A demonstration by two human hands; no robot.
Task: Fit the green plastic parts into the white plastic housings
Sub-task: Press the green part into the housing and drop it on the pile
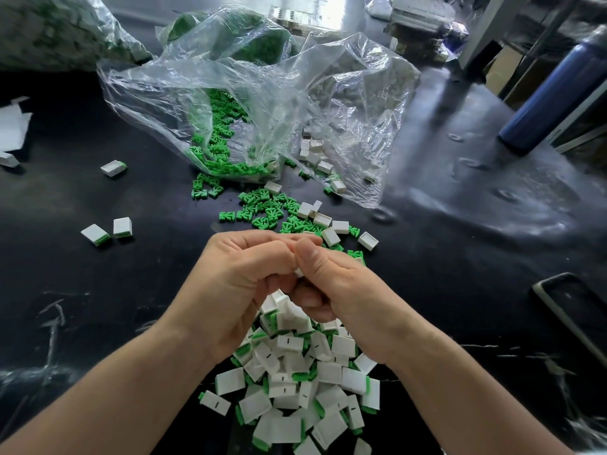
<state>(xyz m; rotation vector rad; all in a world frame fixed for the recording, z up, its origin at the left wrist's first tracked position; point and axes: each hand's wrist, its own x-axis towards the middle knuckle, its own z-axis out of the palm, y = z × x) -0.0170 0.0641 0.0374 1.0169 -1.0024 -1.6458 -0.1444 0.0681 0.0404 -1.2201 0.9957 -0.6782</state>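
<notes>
My left hand (243, 280) and my right hand (331, 284) meet above the table's middle, fingers curled together. Between them they pinch a white housing (299, 272), of which only a small corner shows. Whether a green part is in it is hidden by my fingers. Below my hands lies a heap of assembled white housings with green ends (295, 382). Beyond my hands loose green parts (262, 208) and empty white housings (331, 229) are scattered on the black table.
Clear plastic bags (262, 103) hold more green parts and white housings at the back. Three assembled pieces (113, 168) lie apart at the left. A blue bottle (555, 93) stands at the right, and a dark tray edge (571, 310) lies near the right side.
</notes>
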